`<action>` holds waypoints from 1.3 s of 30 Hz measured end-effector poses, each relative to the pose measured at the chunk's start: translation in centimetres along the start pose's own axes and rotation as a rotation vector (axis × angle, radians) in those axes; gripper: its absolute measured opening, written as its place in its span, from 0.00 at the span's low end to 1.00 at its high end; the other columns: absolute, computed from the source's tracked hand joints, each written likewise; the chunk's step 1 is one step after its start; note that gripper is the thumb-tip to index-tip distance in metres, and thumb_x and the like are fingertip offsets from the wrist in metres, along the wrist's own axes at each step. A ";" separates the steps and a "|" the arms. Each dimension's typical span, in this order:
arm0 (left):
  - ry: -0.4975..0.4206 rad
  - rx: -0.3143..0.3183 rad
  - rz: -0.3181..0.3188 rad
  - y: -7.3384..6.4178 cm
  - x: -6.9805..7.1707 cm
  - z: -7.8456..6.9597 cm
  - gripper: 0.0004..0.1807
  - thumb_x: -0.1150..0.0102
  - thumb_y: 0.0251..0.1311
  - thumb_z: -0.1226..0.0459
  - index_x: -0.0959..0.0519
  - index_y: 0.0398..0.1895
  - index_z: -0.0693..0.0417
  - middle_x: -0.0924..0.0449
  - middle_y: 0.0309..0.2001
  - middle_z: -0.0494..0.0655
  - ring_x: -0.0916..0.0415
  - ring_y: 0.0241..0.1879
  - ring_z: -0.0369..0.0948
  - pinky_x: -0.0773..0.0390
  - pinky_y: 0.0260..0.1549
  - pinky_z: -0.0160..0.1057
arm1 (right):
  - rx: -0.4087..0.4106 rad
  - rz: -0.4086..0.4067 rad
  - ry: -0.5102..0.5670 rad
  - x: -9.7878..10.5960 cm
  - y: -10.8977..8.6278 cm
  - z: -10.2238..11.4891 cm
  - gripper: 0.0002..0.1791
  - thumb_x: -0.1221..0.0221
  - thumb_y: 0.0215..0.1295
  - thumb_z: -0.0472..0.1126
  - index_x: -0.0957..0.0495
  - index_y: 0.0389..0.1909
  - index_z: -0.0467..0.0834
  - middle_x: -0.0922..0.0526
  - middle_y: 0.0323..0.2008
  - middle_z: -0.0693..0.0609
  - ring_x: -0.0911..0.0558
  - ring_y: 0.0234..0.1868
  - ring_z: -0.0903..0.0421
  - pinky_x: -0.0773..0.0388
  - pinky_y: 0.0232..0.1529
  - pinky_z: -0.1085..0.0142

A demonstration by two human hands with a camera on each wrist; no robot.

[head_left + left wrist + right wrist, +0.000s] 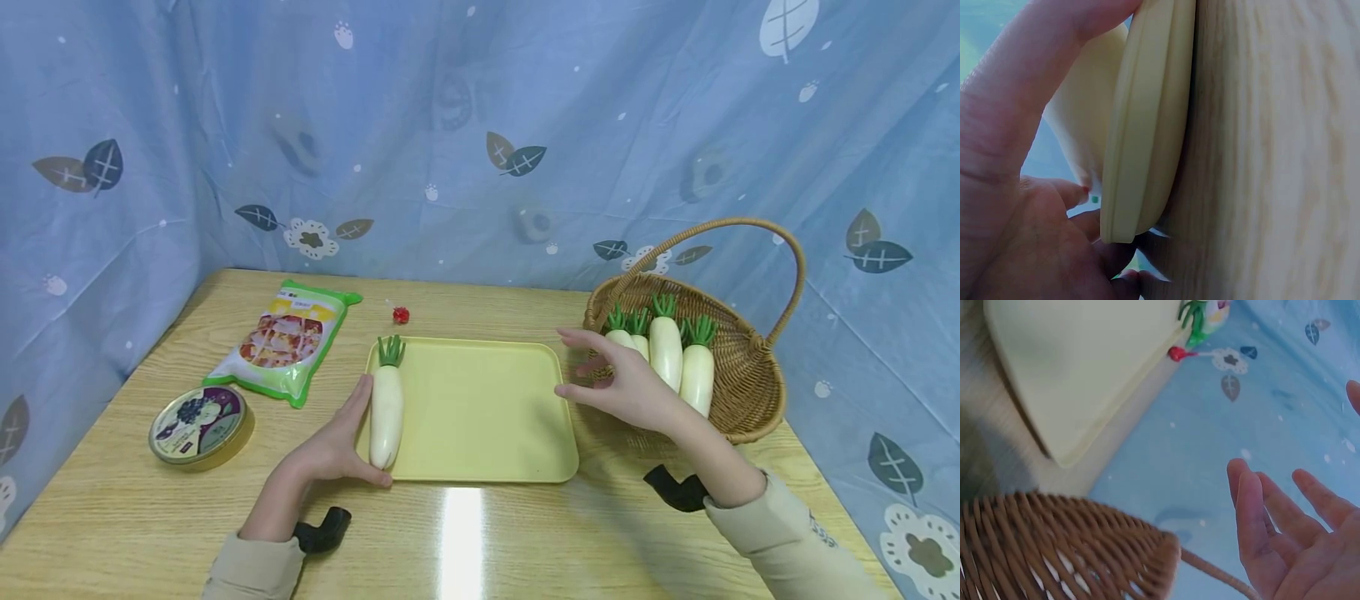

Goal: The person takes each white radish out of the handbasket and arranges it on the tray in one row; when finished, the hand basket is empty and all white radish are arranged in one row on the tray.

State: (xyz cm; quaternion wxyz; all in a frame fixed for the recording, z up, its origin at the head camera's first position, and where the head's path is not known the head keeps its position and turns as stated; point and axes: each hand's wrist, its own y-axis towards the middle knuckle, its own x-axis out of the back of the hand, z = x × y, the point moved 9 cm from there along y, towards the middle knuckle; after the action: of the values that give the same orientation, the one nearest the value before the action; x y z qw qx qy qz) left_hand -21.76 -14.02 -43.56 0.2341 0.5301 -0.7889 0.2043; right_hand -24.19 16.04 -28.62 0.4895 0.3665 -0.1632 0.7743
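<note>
Touching tray (480, 417): left hand (332, 446); I can't tell whether it pinches.
Right hand (630, 385): loosely spread, empty.
1 radish (386, 417): could roll if the tray tilts.

A round tin (197, 423) sits on the wooden table (525, 542) left of the left hand (332, 450), with a green-edged food packet (288, 342) ahead and left of that hand, a small red object (401, 315) ahead and slightly right, and leaf-print blue cloth (420, 100) hanging farthest beyond.

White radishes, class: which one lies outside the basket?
The radish on the yellow tray, beside the left hand; the others are in the wicker basket.
</note>
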 end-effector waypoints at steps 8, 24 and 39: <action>0.001 0.002 0.003 0.0 0.0 0.0 0.79 0.20 0.21 0.52 0.72 0.69 0.63 0.76 0.70 0.62 0.74 0.68 0.58 0.60 0.62 0.59 | -0.030 0.007 -0.049 2.0 -0.7 0.2 0.37 0.36 0.54 0.48 0.38 0.65 0.48 0.30 0.58 0.46 0.22 0.42 0.50 0.21 0.37 0.65; 0.019 0.005 0.006 0.0 0.0 -0.1 0.79 0.21 0.21 0.51 0.72 0.69 0.63 0.76 0.70 0.62 0.73 0.68 0.58 0.60 0.62 0.58 | -0.086 0.049 -0.177 5.4 -1.7 -1.3 0.34 0.40 0.58 0.51 0.37 0.64 0.46 0.31 0.59 0.44 0.22 0.44 0.50 0.21 0.37 0.66; 0.012 -0.002 0.005 -0.1 0.1 -0.3 0.79 0.20 0.21 0.52 0.72 0.69 0.64 0.76 0.70 0.63 0.74 0.68 0.58 0.61 0.62 0.59 | -0.162 0.059 -0.250 9.0 -1.1 -4.3 0.37 0.42 0.60 0.52 0.42 0.66 0.42 0.31 0.58 0.38 0.21 0.43 0.46 0.26 0.40 0.50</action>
State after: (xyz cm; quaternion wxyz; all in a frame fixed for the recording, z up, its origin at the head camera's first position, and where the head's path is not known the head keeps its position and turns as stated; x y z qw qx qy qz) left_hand -21.67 -13.97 -43.30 0.2387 0.5270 -0.7889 0.2073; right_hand -27.23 24.97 -25.11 0.4701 0.4145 -0.2955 0.7210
